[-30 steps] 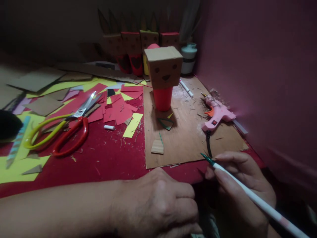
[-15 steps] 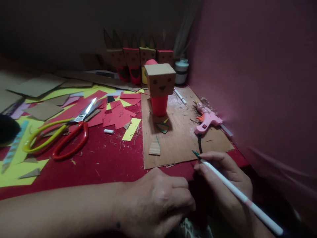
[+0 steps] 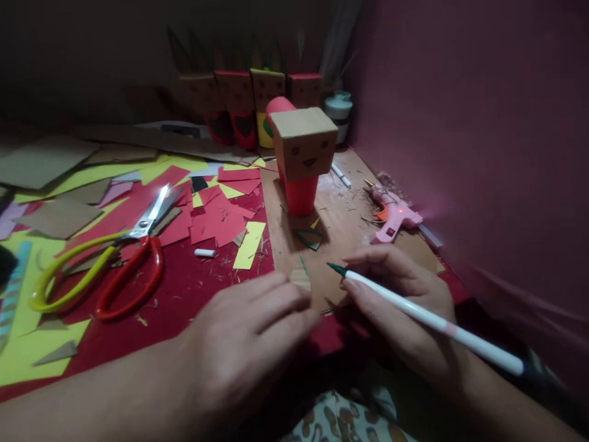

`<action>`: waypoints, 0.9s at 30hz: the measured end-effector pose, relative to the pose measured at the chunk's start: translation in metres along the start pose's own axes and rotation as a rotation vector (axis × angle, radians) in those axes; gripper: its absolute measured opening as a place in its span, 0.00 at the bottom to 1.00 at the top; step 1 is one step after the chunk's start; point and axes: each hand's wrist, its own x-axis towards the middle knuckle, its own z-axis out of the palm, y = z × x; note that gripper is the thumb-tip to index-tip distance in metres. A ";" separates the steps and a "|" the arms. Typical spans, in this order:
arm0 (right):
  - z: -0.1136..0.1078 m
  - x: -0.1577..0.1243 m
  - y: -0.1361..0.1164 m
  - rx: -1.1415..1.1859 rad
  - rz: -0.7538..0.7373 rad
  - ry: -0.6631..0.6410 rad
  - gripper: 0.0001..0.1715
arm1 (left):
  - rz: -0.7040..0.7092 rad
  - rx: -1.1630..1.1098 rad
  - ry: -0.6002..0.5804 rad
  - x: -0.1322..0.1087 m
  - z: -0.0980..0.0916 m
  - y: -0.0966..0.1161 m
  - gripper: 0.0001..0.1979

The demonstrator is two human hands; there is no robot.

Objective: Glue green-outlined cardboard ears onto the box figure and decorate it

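My right hand (image 3: 400, 294) grips a white marker (image 3: 414, 310), its green tip pointing left over the board. My left hand (image 3: 257, 331) is closed with fingers curled, right at a small cardboard piece (image 3: 300, 277) with a green-lined edge. Its fingertips are hidden, so I cannot tell whether it holds the piece. Beyond lies a cardboard leaf shape (image 3: 309, 238) with a green outline, beside a tiny yellow scrap. Behind that, a cardboard box head (image 3: 304, 144) with a drawn face sits on a red cup (image 3: 301, 195).
Scissors (image 3: 145, 230), a white marker cap (image 3: 205, 252) and red paper scraps (image 3: 218, 215) lie left of the cardboard board (image 3: 340, 221). A pink glue gun (image 3: 398, 215) rests at right by the wall. Several box-headed figures (image 3: 234, 92) and a bottle (image 3: 338, 113) stand behind.
My left hand has moved forward and left to the small cardboard piece. My right hand has brought the marker left and forward over the board. The view has shifted slightly.
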 end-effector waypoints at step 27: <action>0.023 0.021 0.014 -0.440 -0.234 -0.118 0.04 | 0.036 0.310 -0.166 -0.024 -0.011 -0.046 0.21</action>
